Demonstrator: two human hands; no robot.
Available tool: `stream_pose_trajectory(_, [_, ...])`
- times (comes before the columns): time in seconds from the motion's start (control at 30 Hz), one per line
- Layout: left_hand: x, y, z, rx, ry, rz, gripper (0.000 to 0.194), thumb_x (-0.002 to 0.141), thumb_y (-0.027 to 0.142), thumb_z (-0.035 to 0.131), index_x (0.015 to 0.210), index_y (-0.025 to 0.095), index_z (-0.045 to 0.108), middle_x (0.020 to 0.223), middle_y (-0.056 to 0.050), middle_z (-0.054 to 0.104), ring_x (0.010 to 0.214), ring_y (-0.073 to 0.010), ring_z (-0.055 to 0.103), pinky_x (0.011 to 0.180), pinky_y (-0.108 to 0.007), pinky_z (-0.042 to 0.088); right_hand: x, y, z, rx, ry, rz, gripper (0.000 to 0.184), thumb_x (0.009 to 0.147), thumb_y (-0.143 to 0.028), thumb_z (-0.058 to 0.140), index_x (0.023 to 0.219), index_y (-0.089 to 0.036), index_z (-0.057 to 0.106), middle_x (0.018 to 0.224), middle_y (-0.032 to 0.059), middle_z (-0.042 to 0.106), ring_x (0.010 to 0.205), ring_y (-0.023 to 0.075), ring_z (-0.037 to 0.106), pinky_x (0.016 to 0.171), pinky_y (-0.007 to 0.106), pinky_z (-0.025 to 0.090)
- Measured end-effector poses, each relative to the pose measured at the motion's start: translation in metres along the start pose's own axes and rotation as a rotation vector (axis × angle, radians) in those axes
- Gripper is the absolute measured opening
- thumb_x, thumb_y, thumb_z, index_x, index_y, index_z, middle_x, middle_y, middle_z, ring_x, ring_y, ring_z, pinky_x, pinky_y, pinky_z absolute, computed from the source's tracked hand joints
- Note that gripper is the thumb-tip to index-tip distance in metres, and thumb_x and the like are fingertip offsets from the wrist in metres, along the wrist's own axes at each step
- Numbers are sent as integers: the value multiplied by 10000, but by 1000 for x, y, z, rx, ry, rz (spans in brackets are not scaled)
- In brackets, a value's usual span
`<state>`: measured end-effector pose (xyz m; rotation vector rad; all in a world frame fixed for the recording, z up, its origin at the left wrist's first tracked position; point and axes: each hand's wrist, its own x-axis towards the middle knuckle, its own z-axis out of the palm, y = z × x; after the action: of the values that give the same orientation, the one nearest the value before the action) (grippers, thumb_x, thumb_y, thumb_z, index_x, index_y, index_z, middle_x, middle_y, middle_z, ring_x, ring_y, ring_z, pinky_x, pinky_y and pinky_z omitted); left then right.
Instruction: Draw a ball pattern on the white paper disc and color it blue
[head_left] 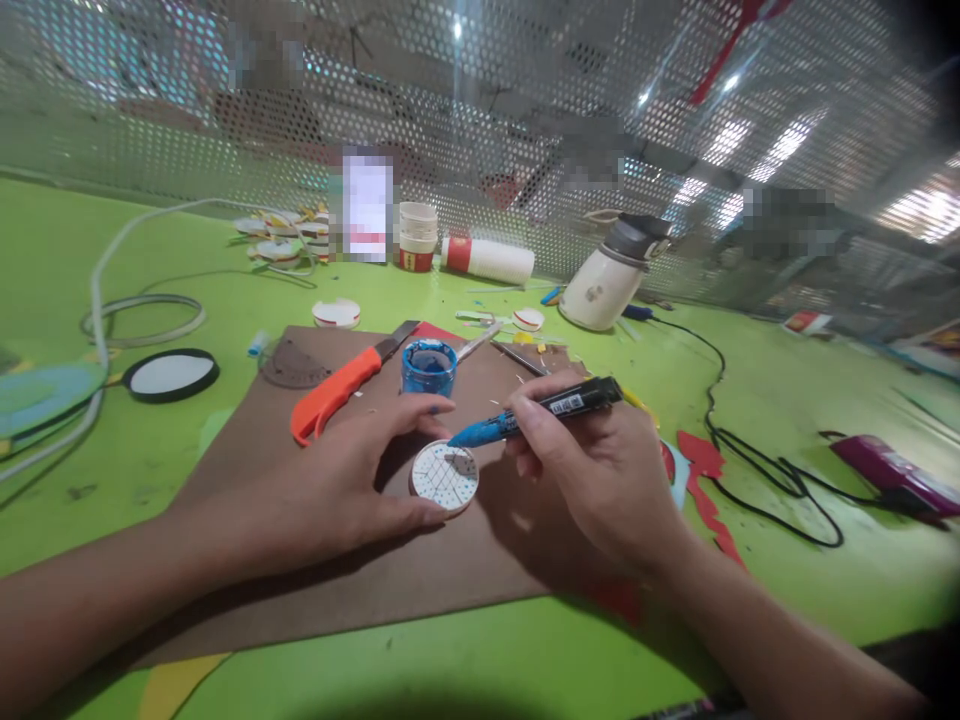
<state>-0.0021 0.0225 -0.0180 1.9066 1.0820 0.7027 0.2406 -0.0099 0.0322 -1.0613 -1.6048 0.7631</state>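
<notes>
A small round white disc [444, 476] with a drawn grid lies on a brown board [360, 560]. My left hand [352, 480] curls around its left side, thumb and forefinger touching the rim to steady it. My right hand [592, 465] is closed on a black marker [547, 408] whose blue tip rests at the disc's upper edge. A small pot of blue paint [428, 366] stands just behind the disc.
An orange utility knife [337, 392] lies left of the pot. Paper cups [417, 236], a white jug [609, 278], a black-rimmed round mirror [171, 374], cables [750, 460] and red paper scraps [705, 480] lie on the green table. A perforated metal screen stands behind.
</notes>
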Motion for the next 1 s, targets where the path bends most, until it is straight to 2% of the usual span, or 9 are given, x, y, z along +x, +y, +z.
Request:
stream_pose_trajectory(0.23, [0, 4, -1, 21, 3, -1, 726, 786, 562, 935, 1434, 286, 759, 1537, -131, 837, 1479, -446, 758, 1297, -599, 599, -2, 0, 4, 55, -96, -15, 232, 1064, -269, 757, 838, -259, 706, 651, -56, 647, 578, 132, 598, 593, 259, 565])
stream_pose_trajectory(0.37, [0, 0, 0, 21, 2, -37, 804, 770, 570, 936, 1498, 291, 741, 1597, -134, 807, 1515, -454, 731, 1317, -624, 582, -1, -1, 6, 42, -94, -13, 200, 1052, -272, 758, 858, -260, 715, 643, -57, 650, 569, 137, 601, 588, 261, 560])
stream_pose_trajectory(0.67, [-1, -1, 1, 32, -2, -56, 818, 776, 577, 926, 1526, 300, 753, 1630, -135, 791, 1536, -471, 717, 1329, -652, 569, 0, 0, 5, 7, -96, 4, 204, 1042, -322, 769, 851, -262, 734, 642, -40, 659, 574, 152, 611, 577, 273, 547])
stream_pose_trajectory(1.0, [-3, -4, 1, 46, 14, -24, 758, 785, 576, 949, 1479, 323, 779, 1580, -110, 824, 1489, -448, 752, 1292, -603, 604, 0, 0, 5, 4, -123, 80, 223, 1003, -350, 789, 830, -268, 676, 642, -42, 644, 572, 148, 573, 556, 268, 527])
